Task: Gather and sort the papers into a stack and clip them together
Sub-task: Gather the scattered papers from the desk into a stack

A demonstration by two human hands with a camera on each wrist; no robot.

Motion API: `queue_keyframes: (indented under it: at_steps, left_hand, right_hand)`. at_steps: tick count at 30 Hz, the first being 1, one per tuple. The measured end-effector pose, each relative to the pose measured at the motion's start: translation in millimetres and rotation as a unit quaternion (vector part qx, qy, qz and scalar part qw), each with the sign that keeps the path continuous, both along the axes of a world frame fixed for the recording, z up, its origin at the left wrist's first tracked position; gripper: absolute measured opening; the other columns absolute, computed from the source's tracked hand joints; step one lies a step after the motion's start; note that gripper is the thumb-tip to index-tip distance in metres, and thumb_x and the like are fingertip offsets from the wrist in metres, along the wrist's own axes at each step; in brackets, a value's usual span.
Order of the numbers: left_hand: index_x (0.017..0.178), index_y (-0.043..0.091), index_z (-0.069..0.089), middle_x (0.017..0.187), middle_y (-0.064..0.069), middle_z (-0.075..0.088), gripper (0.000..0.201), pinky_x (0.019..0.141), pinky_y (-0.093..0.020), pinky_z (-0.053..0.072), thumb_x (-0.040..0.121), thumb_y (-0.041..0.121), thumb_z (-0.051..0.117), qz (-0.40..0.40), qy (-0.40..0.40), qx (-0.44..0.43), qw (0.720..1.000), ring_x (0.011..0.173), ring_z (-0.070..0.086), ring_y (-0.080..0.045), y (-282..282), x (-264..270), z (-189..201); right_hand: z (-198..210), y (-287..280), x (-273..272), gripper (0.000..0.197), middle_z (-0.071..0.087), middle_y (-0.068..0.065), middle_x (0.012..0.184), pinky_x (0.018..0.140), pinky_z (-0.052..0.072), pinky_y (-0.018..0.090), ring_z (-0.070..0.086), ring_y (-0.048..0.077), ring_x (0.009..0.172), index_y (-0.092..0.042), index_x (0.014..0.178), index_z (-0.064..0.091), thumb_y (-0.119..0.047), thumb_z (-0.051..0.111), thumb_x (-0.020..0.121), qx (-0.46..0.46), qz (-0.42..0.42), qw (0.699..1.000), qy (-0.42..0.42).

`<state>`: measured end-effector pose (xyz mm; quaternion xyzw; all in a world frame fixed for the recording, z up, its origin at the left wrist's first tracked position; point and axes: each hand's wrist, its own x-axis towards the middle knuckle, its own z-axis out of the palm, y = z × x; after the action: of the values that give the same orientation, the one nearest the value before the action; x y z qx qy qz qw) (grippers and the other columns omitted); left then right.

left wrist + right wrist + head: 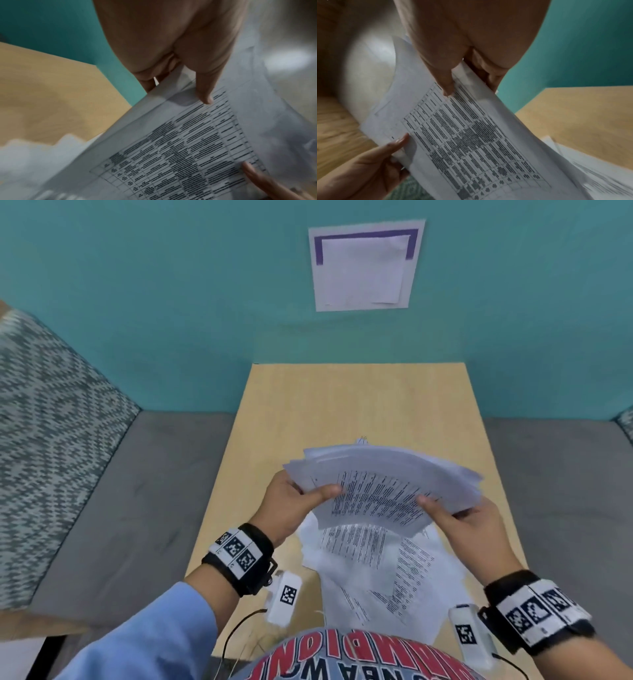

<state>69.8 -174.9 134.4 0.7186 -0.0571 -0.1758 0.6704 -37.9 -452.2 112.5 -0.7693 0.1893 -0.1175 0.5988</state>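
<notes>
A thick bundle of printed papers [383, 484] is held up above the wooden table [342, 405], its sheets fanned at the far edge. My left hand [298, 501] grips the bundle's left end, thumb on the top sheet. My right hand [459, 518] grips the right end, thumb on top. The top sheet carries a printed table [188, 142], also seen in the right wrist view [471, 135]. More loose printed sheets [376, 570] lie spread on the table under the bundle. No clip shows in any view.
The table stands against a teal wall [171, 302] with a white sheet [366, 265] pinned on it. A grey bench seat [120, 508] runs on both sides, with a patterned cushion [44, 422] at the left.
</notes>
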Motion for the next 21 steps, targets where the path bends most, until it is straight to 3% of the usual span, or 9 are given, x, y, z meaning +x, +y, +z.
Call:
queue_keyframes:
  at_steps: [1, 3, 5, 8, 11, 14, 17, 21]
  left_hand:
    - [0.104, 0.019, 0.080, 0.102, 0.001, 0.085, 0.026, 0.090, -0.029, 0.060, 0.087, -0.002, 0.082, 0.001, 0.009, 0.022, 1.000, 0.092, 0.078, -0.008, 0.4, -0.7, -6.8]
    - [0.102, 0.009, 0.081, 0.105, -0.016, 0.083, 0.017, 0.088, -0.035, 0.057, 0.087, 0.002, 0.084, 0.005, 0.028, 0.054, 0.998, 0.087, 0.075, -0.011, -0.8, -4.0, -16.5]
    - [0.102, 0.008, 0.081, 0.108, -0.021, 0.081, 0.018, 0.089, -0.037, 0.057, 0.085, 0.006, 0.087, 0.017, 0.032, 0.055, 0.998, 0.088, 0.075, -0.016, -3.6, -3.4, -18.1]
    - [0.104, 0.020, 0.082, 0.107, -0.005, 0.085, 0.025, 0.094, -0.035, 0.063, 0.083, 0.006, 0.088, 0.040, 0.019, 0.015, 0.999, 0.099, 0.080, -0.018, -4.2, 2.4, -6.2]
    - [0.100, 0.021, 0.079, 0.096, 0.008, 0.084, 0.027, 0.084, -0.025, 0.063, 0.083, 0.001, 0.086, 0.042, -0.007, 0.000, 0.999, 0.091, 0.078, -0.010, -1.5, 3.7, 0.0]
    - [0.100, 0.016, 0.078, 0.093, 0.009, 0.079, 0.025, 0.080, -0.020, 0.058, 0.083, 0.000, 0.087, -0.005, -0.014, 0.044, 0.999, 0.086, 0.072, -0.004, -0.4, -1.4, -12.6]
    - [0.091, 0.013, 0.081, 0.089, -0.004, 0.079, 0.013, 0.077, -0.021, 0.053, 0.087, 0.001, 0.084, -0.028, -0.012, 0.074, 0.997, 0.080, 0.070, -0.004, 0.9, -2.8, -20.7]
    - [0.096, 0.006, 0.079, 0.101, -0.024, 0.079, 0.011, 0.082, -0.036, 0.058, 0.087, 0.004, 0.085, 0.023, -0.032, 0.039, 0.998, 0.085, 0.072, -0.018, 0.1, 5.8, -7.7]
  right_hand:
    - [-7.6, 2.5, -0.1, 0.028, 0.080, -0.020, 0.089, 0.064, 0.052, 0.006, 0.070, -0.002, 0.070, -0.015, 0.109, 0.078, -0.022, 0.085, 0.084, 0.000, 0.007, 1.000, 0.025]
    - [-19.5, 8.2, -1.6, 0.028, 0.081, -0.017, 0.084, 0.061, 0.050, 0.009, 0.069, 0.002, 0.067, -0.018, 0.111, 0.078, -0.025, 0.083, 0.085, 0.012, 0.017, 0.998, 0.061]
    - [-16.8, 12.4, 0.1, 0.022, 0.080, -0.019, 0.080, 0.062, 0.049, 0.006, 0.070, -0.004, 0.069, -0.026, 0.108, 0.076, -0.022, 0.082, 0.087, 0.026, 0.023, 0.998, 0.060]
    - [-5.2, 12.8, 0.3, 0.026, 0.078, -0.031, 0.082, 0.067, 0.049, 0.001, 0.071, -0.016, 0.078, -0.031, 0.105, 0.072, -0.014, 0.081, 0.087, 0.063, 0.002, 0.998, 0.014]
    - [1.4, 16.2, -3.3, 0.021, 0.080, -0.020, 0.092, 0.072, 0.053, 0.007, 0.073, -0.005, 0.078, -0.032, 0.097, 0.075, -0.015, 0.081, 0.087, 0.047, 0.006, 0.999, -0.025]
    - [-14.5, 14.4, -9.1, 0.019, 0.078, -0.017, 0.093, 0.071, 0.050, 0.007, 0.070, 0.001, 0.081, -0.030, 0.096, 0.075, -0.013, 0.081, 0.088, -0.001, 0.043, 0.999, 0.010]
    - [-23.3, 10.9, -5.5, 0.024, 0.079, -0.020, 0.088, 0.069, 0.050, 0.005, 0.073, 0.003, 0.084, -0.032, 0.091, 0.076, -0.008, 0.077, 0.091, -0.004, 0.039, 0.998, 0.039]
    - [-8.7, 3.8, 7.5, 0.018, 0.080, -0.025, 0.084, 0.073, 0.054, 0.008, 0.072, -0.009, 0.077, -0.026, 0.097, 0.076, -0.010, 0.079, 0.089, 0.034, 0.007, 0.999, 0.008]
